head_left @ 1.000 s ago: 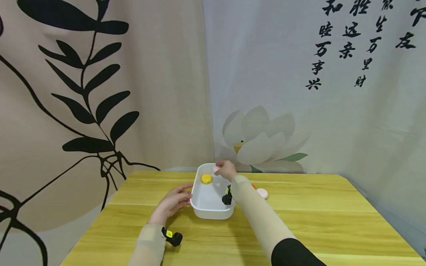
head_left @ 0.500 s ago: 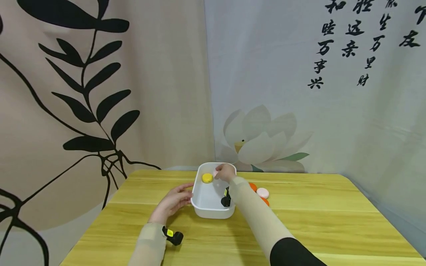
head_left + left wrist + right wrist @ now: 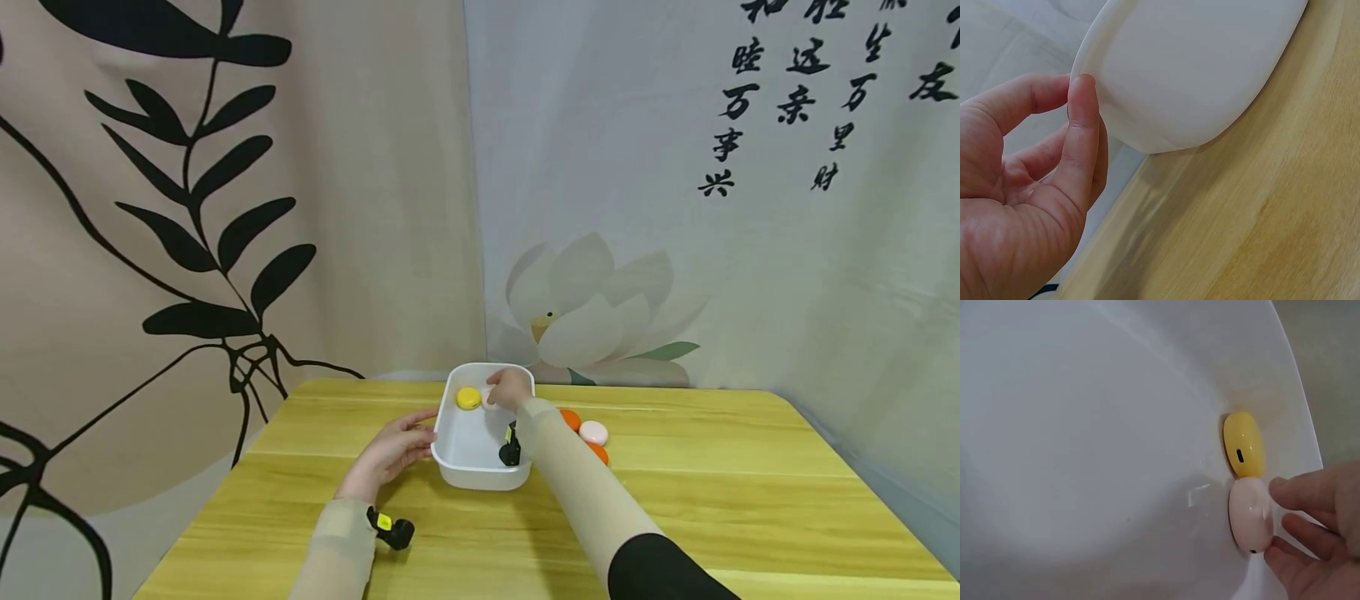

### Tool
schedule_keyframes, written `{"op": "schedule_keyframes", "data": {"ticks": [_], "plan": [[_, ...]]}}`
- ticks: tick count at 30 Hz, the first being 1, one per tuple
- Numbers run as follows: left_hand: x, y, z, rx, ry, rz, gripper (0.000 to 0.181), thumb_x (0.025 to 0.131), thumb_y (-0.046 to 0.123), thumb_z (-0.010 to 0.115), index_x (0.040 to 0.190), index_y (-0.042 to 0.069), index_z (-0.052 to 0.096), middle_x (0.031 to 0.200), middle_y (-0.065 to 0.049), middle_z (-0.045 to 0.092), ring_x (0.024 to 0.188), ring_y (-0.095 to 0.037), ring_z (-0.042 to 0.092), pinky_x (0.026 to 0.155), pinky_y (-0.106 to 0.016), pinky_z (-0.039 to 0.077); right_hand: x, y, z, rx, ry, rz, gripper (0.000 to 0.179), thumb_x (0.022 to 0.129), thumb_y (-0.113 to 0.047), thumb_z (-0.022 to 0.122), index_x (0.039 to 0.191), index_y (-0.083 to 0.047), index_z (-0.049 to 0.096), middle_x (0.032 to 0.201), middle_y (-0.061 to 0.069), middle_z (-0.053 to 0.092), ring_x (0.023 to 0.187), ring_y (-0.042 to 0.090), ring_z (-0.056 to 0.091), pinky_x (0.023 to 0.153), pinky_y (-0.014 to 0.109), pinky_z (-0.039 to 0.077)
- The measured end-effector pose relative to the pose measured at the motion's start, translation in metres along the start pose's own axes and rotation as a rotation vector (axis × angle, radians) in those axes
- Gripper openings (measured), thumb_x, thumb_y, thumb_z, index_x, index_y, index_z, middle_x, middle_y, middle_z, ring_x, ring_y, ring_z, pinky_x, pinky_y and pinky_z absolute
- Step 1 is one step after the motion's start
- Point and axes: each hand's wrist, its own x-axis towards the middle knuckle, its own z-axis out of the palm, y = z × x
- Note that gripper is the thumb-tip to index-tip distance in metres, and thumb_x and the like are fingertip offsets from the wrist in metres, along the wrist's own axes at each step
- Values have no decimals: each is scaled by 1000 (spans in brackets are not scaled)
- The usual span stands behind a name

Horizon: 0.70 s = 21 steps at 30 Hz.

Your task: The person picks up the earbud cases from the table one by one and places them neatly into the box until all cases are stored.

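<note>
A white rectangular bin [image 3: 483,478] stands on the wooden table. The left hand [image 3: 396,448] rests its extended fingers against the bin's left side; the left wrist view shows its fingertips [image 3: 1083,87] at the rim. Inside the bin, at the far end, lie a glossy yellow oval case [image 3: 1244,444] with a dark slot and a pale pink oval case [image 3: 1250,515], side by side and touching. The right hand [image 3: 1316,531] reaches in over the far right rim. Its thumb and fingertips are right at the pink case's edge, loosely spread and not round it.
Right of the bin, partly behind the right forearm, lie two orange round cases [image 3: 597,452] and a pale pink one [image 3: 594,432] on the table [image 3: 712,500]. A patterned curtain [image 3: 390,208] hangs behind the table's far edge. Each wrist wears a small black camera [image 3: 401,534].
The right hand has lowered the pink case to the bin's floor beside the yellow one and loosened its fingers. The left hand stays at the bin's side. The head view has tilted slightly.
</note>
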Motion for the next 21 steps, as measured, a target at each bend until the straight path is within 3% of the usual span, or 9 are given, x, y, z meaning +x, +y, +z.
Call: {"op": "schedule_keyframes", "data": {"ticks": [8, 15, 21], "plan": [[2, -1, 1, 0, 3, -4, 54, 93, -2, 56, 144, -4, 38, 118, -31, 55, 79, -16, 63, 73, -25, 55, 1, 0, -2, 34, 4, -7, 32, 80, 0, 71, 112, -2, 70, 116, 12, 66, 102, 26, 60, 86, 35, 53], [4, 0, 3, 4, 0, 2, 54, 93, -1, 56, 144, -4, 38, 114, -28, 57, 81, -18, 62, 75, -27, 55, 1, -4, -23, 165, -23, -46, 37, 84, -1, 66, 121, -1, 65, 126, 15, 61, 118, 31, 54, 95, 40, 48], [1, -1, 0, 20, 11, -4, 54, 93, -2, 55, 144, -4, 38, 114, -27, 56, 83, -19, 61, 74, -26, 54, -4, -5, -47, 245, -58, -124, 40, 88, -4, 66, 128, 2, 60, 130, 17, 59, 118, 32, 55, 98, 42, 46]]}}
